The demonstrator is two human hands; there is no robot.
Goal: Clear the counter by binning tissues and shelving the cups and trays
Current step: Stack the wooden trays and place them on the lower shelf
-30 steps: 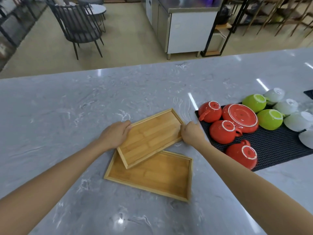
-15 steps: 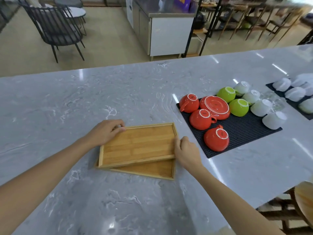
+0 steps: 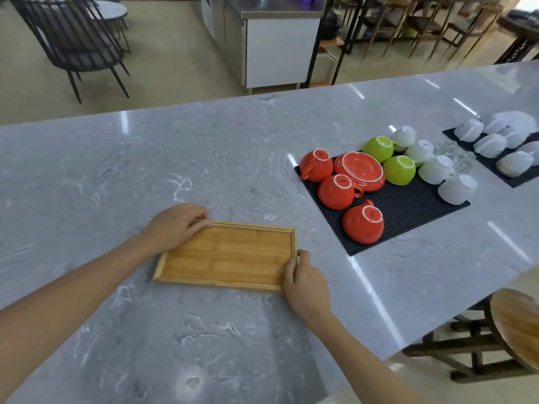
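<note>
Two bamboo trays (image 3: pixel 230 255) lie stacked flush on the grey marble counter (image 3: pixel 204 158), so only the top one shows. My left hand (image 3: pixel 175 225) grips the stack's far left corner. My right hand (image 3: pixel 306 284) grips its near right corner. To the right, a black mat (image 3: pixel 408 211) carries upturned red cups (image 3: pixel 363 224), a red saucer (image 3: pixel 360 170), two green cups (image 3: pixel 399 170) and white cups (image 3: pixel 456 189). No tissues are in sight.
A second black mat (image 3: pixel 522 179) with white cups (image 3: pixel 491 145) sits at the far right. A wooden stool (image 3: pixel 516 328) stands below the counter's near right edge. Beyond the counter are a steel cabinet (image 3: pixel 280 51) and dark chairs (image 3: pixel 78 45).
The upper tray was angled across the lower one; my hands turned it and slid it until both trays line up as one stack. My view has shifted to the right.
</note>
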